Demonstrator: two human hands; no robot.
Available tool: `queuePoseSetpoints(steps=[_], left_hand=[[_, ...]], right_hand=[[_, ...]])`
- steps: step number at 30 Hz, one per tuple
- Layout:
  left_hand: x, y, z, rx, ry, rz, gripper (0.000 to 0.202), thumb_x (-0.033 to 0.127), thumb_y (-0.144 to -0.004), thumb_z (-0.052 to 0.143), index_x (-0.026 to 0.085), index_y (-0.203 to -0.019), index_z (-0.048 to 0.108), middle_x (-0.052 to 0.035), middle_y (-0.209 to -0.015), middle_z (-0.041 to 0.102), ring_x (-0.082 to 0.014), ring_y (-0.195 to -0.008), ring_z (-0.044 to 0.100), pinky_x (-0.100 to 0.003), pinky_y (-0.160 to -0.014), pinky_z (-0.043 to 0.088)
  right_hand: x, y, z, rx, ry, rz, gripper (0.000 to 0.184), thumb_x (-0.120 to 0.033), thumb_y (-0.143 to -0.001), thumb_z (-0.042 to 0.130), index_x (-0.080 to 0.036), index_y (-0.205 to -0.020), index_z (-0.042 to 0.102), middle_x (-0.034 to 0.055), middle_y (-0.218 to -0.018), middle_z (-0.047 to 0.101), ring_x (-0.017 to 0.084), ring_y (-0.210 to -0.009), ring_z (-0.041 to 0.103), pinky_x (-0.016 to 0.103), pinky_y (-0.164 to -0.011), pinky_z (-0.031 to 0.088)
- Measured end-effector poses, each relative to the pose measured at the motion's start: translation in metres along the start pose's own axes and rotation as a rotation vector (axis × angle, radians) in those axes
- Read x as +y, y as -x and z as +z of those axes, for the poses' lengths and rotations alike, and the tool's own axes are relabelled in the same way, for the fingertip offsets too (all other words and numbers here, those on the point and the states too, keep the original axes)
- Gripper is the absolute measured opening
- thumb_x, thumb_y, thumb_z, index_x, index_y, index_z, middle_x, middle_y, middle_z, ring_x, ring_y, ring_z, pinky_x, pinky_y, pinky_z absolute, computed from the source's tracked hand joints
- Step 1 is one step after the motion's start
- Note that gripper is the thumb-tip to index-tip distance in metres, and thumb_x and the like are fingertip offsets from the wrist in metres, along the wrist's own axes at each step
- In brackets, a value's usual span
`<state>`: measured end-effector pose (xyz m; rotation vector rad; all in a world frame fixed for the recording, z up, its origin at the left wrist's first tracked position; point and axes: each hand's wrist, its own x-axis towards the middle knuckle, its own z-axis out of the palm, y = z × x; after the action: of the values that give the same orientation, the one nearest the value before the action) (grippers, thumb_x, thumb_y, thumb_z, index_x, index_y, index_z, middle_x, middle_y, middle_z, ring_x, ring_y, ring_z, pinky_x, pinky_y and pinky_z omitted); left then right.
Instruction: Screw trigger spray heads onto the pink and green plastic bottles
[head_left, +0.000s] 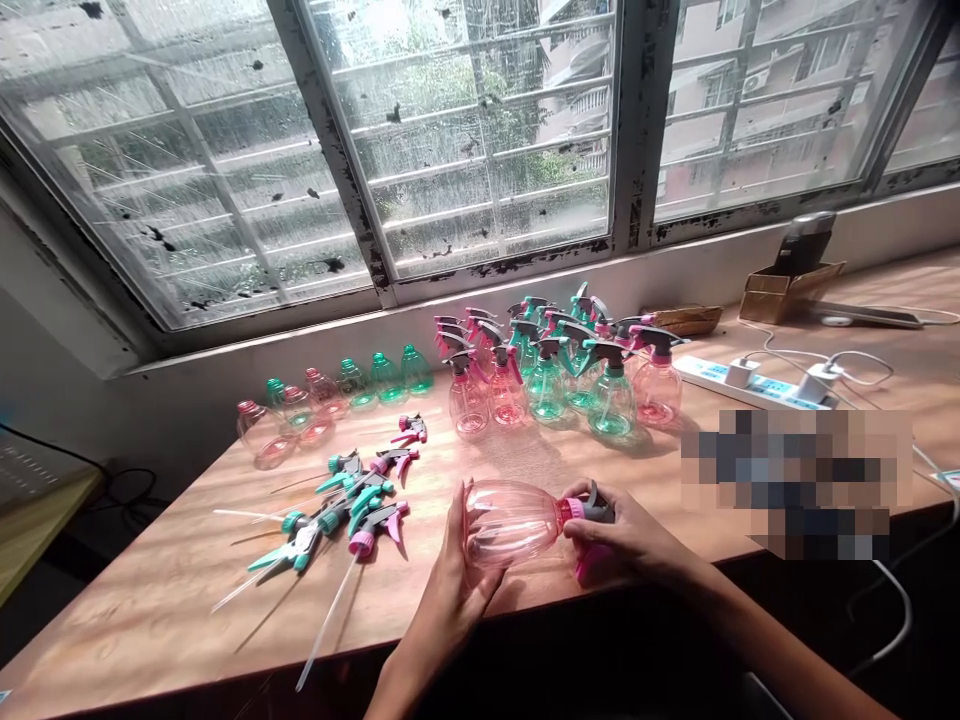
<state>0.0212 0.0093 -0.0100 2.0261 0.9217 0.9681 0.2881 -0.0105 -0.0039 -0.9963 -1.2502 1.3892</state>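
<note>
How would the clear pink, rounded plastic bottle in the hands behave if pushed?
The pink bottle is probably light, as no liquid shows inside. Its glossy wall may be slippery. Laid sideways, its round body might roll until the grey sprayer head catches.

The nearest bottle (510, 525) is translucent pink, its collar (573, 511) bright pink, the table (150, 580) light brown

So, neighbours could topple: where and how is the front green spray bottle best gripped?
Probably the upper body of the front green spray bottle, from the near side: it stands upright, narrows toward the top, and its near face is unblocked, while other bottles flank it.
</note>
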Motion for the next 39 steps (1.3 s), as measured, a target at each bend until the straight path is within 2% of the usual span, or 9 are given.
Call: queuePoseSetpoints(steps=[5, 9, 13, 19, 24, 26, 29, 34, 39], left_hand=[[0.000, 0.000, 0.000, -0.007, 0.021, -0.011, 0.102, 0.036, -0.092, 0.070, 0.042, -0.158, -0.006, -0.0098, -0.167, 0.016, -0.0342, -0.144, 0.039, -0.057, -0.118, 0.034], [0.001, -0.001, 0.000, 0.019, 0.025, 0.009, 0.092, 0.037, -0.093, 0.069, 0.042, -0.158, 0.005, -0.0085, -0.167, 0.015, -0.0357, -0.147, 0.033, -0.055, -0.116, 0.039], [0.000, 0.000, 0.001, 0.011, 0.055, 0.044, 0.082, 0.033, -0.099, 0.057, 0.043, -0.158, 0.000, -0.0087, -0.168, 0.009, -0.0340, -0.145, 0.036, -0.057, -0.116, 0.038], [0.010, 0.001, 0.000, 0.007, 0.078, -0.005, 0.101, 0.034, -0.091, 0.071, 0.043, -0.158, -0.003, -0.0088, -0.169, 0.007, -0.0358, -0.144, 0.037, -0.056, -0.114, 0.042], [0.012, -0.002, -0.001, 0.016, 0.162, -0.057, 0.091, 0.036, -0.090, 0.073, 0.043, -0.157, 0.012, -0.0061, -0.168, 0.008, -0.0364, -0.145, 0.036, -0.052, -0.112, 0.046], [0.010, -0.002, 0.000, 0.023, 0.164, -0.036, 0.089, 0.034, -0.092, 0.071, 0.044, -0.157, 0.011, -0.0053, -0.168, 0.007, -0.0356, -0.146, 0.034, -0.051, -0.111, 0.046], [0.007, -0.003, 0.001, -0.003, 0.168, -0.001, 0.086, 0.034, -0.095, 0.066, 0.047, -0.157, 0.007, -0.0062, -0.168, 0.007, -0.0333, -0.141, 0.041, -0.051, -0.109, 0.049], [0.010, -0.002, 0.000, 0.000, 0.124, -0.037, 0.104, 0.036, -0.089, 0.075, 0.045, -0.158, -0.002, -0.0093, -0.167, 0.011, -0.0342, -0.141, 0.041, -0.055, -0.114, 0.042], [0.016, -0.003, 0.000, 0.005, 0.163, -0.050, 0.093, 0.035, -0.090, 0.074, 0.044, -0.157, 0.010, -0.0054, -0.169, 0.007, -0.0351, -0.146, 0.033, -0.052, -0.114, 0.044]], right_hand=[[0.003, -0.002, -0.001, -0.004, 0.006, -0.031, 0.042, -0.044, -0.072, 0.088, -0.019, -0.095, 0.064, -0.0011, -0.075, 0.069, 0.018, -0.065, 0.065, 0.030, -0.065, 0.051], [0.004, -0.003, -0.001, -0.019, -0.002, -0.045, 0.039, -0.043, -0.074, 0.087, -0.019, -0.094, 0.064, -0.0011, -0.074, 0.069, 0.018, -0.065, 0.066, 0.030, -0.064, 0.051], [0.005, -0.003, -0.003, -0.036, -0.020, -0.037, 0.037, -0.042, -0.078, 0.084, -0.019, -0.097, 0.063, -0.0009, -0.072, 0.070, 0.019, -0.064, 0.068, 0.030, -0.063, 0.052], [0.002, -0.002, -0.003, -0.048, 0.015, -0.049, 0.038, -0.043, -0.076, 0.085, -0.019, -0.096, 0.063, -0.0009, -0.074, 0.070, 0.019, -0.065, 0.069, 0.030, -0.065, 0.053], [0.001, -0.002, -0.002, -0.011, -0.008, -0.030, 0.042, -0.043, -0.073, 0.087, -0.019, -0.097, 0.062, -0.0016, -0.073, 0.070, 0.019, -0.064, 0.068, 0.031, -0.065, 0.053], [0.002, -0.002, -0.002, -0.011, -0.037, -0.020, 0.044, -0.044, -0.073, 0.086, -0.019, -0.098, 0.060, -0.0022, -0.069, 0.070, 0.020, -0.062, 0.068, 0.032, -0.064, 0.053], [0.002, -0.003, -0.003, -0.027, -0.039, -0.019, 0.044, -0.047, -0.074, 0.085, -0.020, -0.098, 0.060, -0.0018, -0.069, 0.070, 0.020, -0.062, 0.069, 0.032, -0.064, 0.053], [0.004, -0.003, -0.005, -0.044, 0.008, -0.023, 0.042, -0.045, -0.074, 0.086, -0.019, -0.096, 0.061, -0.0014, -0.072, 0.071, 0.020, -0.064, 0.070, 0.031, -0.065, 0.053], [0.006, -0.003, -0.007, -0.051, -0.024, -0.011, 0.043, -0.044, -0.076, 0.085, -0.020, -0.099, 0.058, -0.0017, -0.068, 0.072, 0.020, -0.062, 0.070, 0.032, -0.063, 0.054]])
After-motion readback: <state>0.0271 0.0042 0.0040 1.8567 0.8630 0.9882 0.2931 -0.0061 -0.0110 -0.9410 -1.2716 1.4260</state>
